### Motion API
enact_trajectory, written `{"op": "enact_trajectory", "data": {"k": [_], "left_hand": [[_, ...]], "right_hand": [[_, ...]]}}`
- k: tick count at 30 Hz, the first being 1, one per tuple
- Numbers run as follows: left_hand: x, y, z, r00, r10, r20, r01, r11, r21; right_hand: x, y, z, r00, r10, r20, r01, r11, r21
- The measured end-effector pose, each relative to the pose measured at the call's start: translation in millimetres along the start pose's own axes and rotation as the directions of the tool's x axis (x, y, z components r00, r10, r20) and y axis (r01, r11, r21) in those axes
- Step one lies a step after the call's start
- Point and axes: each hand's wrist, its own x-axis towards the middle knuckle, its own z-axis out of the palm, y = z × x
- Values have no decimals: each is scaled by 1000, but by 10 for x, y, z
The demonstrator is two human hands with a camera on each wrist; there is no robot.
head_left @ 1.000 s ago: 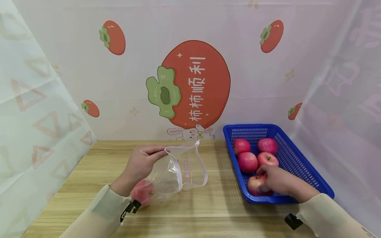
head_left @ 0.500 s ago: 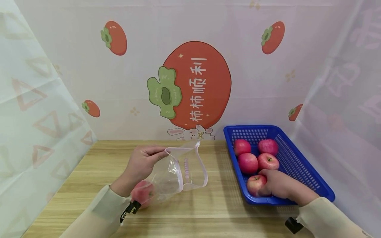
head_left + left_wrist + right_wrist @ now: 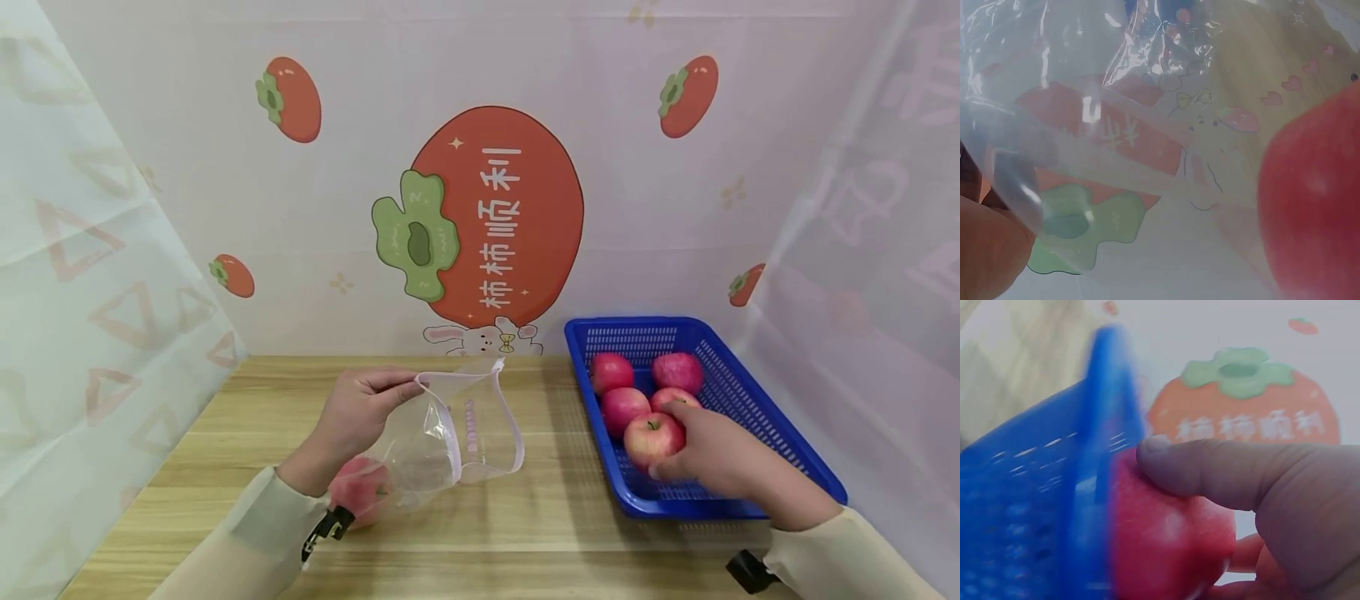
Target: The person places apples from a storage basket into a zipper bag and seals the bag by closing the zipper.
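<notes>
My left hand [image 3: 358, 414] pinches the upper edge of a clear zip bag [image 3: 420, 454] with a pink zip rim, its mouth gaping toward the right. One red apple [image 3: 362, 490] sits inside the bag near my left wrist; it fills the right side of the left wrist view. Over the front of the blue basket [image 3: 652, 505], my right hand [image 3: 716, 454] grips a red-yellow apple [image 3: 651, 440], thumb on the near side. Several other apples lie behind it in the basket, among them a red apple [image 3: 624, 410] and a darker one [image 3: 677, 372].
The wooden table [image 3: 480, 533] spans the space between bag and basket. A printed cloth wall [image 3: 637, 233] stands at the back, with cloth sides left and right. The basket's raised rim lies just below my right hand.
My right hand has taken hold of the front apple and lifted it up from the basket's near corner. The left hand and the bag have stayed in place.
</notes>
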Motion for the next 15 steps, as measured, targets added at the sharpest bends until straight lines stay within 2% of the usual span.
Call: {"op": "enact_trajectory", "data": {"k": [6,10,13,15], "left_hand": [[1,15,5,1000,-14,8,14,1000,-2],[0,18,16,1000,-11,11,11,1000,-5],[3,22,31,1000,1,14,-1,1000,6],[8,23,43,1000,6,19,-7,1000,16]], "right_hand": [[-66,-261,-120,995,-44,-86,47,998,36],[-66,-461,-129,994,-54,-91,70,981,181],[-21,-612,-78,998,-35,-60,53,941,333],[35,-706,-12,999,-30,-15,34,879,476]]}}
